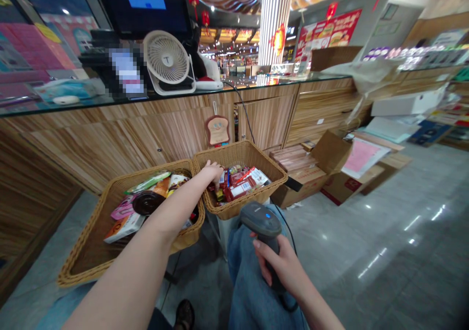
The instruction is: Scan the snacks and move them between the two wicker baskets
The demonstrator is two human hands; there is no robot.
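Note:
My right hand is wrapped round the grip of a dark grey barcode scanner, held above my jeans-clad knee. A small blue light glows on the scanner's top. My left hand reaches down into the right wicker basket, at its left side. Its fingertips are hidden among red snack packets, so whether they grip one cannot be made out. Under my left forearm stands the left wicker basket. It holds a dark round lidded tub, a white and orange box and several coloured packages.
A wooden counter runs behind the baskets, with a white fan and a monitor on top. A toast-shaped ornament hangs on its front. Open cardboard boxes stand on the floor at right. The scanner's cable trails beside my knee.

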